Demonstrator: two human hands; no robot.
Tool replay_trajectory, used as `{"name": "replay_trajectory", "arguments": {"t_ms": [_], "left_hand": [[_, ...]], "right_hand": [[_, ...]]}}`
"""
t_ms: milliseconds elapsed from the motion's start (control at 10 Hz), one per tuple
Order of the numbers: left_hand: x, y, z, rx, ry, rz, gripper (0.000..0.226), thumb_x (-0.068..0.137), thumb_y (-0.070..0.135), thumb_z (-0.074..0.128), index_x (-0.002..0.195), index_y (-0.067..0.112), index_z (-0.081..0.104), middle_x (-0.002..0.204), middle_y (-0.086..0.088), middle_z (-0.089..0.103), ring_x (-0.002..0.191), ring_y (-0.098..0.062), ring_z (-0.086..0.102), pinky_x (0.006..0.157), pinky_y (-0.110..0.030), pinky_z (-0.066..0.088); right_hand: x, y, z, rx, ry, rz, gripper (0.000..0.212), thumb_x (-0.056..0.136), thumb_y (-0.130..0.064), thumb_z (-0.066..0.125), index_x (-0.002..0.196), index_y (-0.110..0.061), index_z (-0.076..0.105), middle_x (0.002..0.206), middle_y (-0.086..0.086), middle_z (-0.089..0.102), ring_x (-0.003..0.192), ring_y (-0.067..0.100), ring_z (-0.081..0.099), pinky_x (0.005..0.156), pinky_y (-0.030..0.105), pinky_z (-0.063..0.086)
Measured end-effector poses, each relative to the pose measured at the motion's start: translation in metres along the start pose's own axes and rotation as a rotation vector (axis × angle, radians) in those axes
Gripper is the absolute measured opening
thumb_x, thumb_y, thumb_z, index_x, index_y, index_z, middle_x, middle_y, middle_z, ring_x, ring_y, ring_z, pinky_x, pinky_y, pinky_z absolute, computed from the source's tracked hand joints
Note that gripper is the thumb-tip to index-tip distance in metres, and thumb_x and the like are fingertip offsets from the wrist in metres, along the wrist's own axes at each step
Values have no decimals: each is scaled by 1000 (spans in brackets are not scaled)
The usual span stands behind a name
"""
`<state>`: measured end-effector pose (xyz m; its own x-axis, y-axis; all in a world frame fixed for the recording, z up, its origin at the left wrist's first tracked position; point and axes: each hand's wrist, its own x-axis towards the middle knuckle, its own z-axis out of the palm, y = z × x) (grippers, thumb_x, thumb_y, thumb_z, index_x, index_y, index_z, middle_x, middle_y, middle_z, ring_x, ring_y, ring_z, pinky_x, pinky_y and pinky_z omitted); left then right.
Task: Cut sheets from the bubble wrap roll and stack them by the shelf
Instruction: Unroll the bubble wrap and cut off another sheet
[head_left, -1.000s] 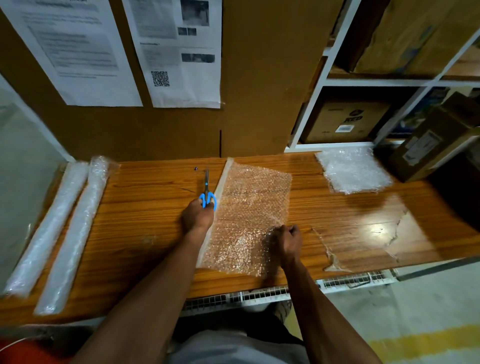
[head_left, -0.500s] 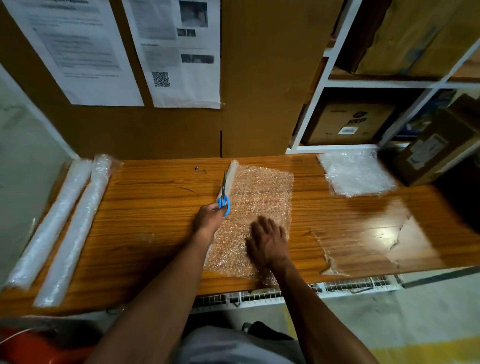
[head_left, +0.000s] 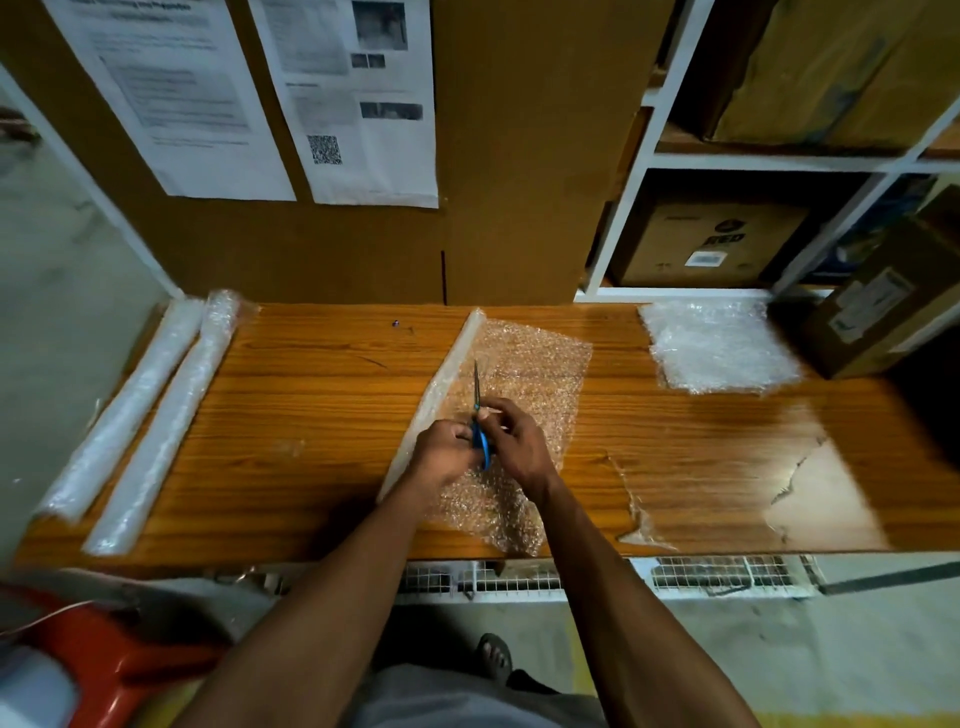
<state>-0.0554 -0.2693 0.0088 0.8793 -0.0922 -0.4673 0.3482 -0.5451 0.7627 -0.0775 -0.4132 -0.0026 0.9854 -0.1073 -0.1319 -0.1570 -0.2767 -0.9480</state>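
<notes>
A bubble wrap roll (head_left: 447, 374) lies partly unrolled on the wooden table (head_left: 311, 410), its loose sheet (head_left: 530, 374) spread to the right of the roll. Both hands meet over the sheet's near half. My left hand (head_left: 441, 452) and my right hand (head_left: 511, 441) both hold blue-handled scissors (head_left: 479, 415), whose blades point away from me over the sheet. A stack of cut sheets (head_left: 717, 348) lies at the table's far right, by the white shelf (head_left: 623, 208).
Two more wrapped rolls (head_left: 145, 415) lie along the table's left end. A cardboard box (head_left: 883, 306) sits at the far right beside the stack. Brown board with pinned papers (head_left: 353, 98) backs the table. The tabletop veneer is peeled at the right front (head_left: 800, 478).
My right hand left the sheet and came to the scissors. My left hand carried the scissors right and nearer, from the roll's edge to over the sheet.
</notes>
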Motion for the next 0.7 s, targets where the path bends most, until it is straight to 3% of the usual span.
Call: {"name": "replay_trajectory", "arguments": {"t_ms": [100,200,300,400,500,600,700], "left_hand": [[-12,-7,9,-94,6,22,23,77,9,84,91,23,72,91,1,77,85,-19,73,78,-30,57],[-24,-18,12,-150,30,13,21,83,5,81,98,16,71,93,-4,77,78,-16,72,69,-27,59],[-29,-33,8,-112,46,-16,12,83,19,84,91,13,77,86,-6,78,72,-15,71,68,-27,57],[-33,-48,-4,-54,-49,-57,23,74,21,91,83,5,77,77,-8,77,66,-17,70,65,-33,59],[-40,-62,-16,-96,-119,-60,32,75,16,92,90,-7,74,77,-15,74,55,-12,61,52,-24,49],[-49,-71,-30,-128,-201,-77,27,80,14,87,97,-4,76,90,-20,77,68,-18,66,51,-22,46],[-59,-82,-47,-159,-325,-131,27,87,15,81,106,-3,75,103,-19,77,94,-26,73,67,-27,55]], "right_hand": [[-2,13,3,58,-7,-2,28,95,-54,60,100,-32,76,95,-2,77,94,29,74,84,60,60],[-12,12,4,19,-12,-23,25,99,-47,59,98,-29,75,90,-3,76,88,26,74,81,54,61],[-28,16,5,-104,12,-73,14,105,-26,61,104,-19,72,89,-4,75,80,14,71,73,36,59],[-49,21,7,-326,-57,-171,9,103,-21,62,97,-15,67,87,1,72,73,18,66,64,32,51],[-67,30,14,-512,-128,-268,10,99,-22,64,93,-13,66,93,9,66,79,22,57,68,34,47],[-83,44,22,-739,-228,-291,28,90,-32,74,110,-14,69,116,10,64,99,28,60,80,36,52],[-88,53,37,-791,-142,-241,25,90,-29,72,112,-17,70,119,8,65,102,32,64,82,33,53]]}}
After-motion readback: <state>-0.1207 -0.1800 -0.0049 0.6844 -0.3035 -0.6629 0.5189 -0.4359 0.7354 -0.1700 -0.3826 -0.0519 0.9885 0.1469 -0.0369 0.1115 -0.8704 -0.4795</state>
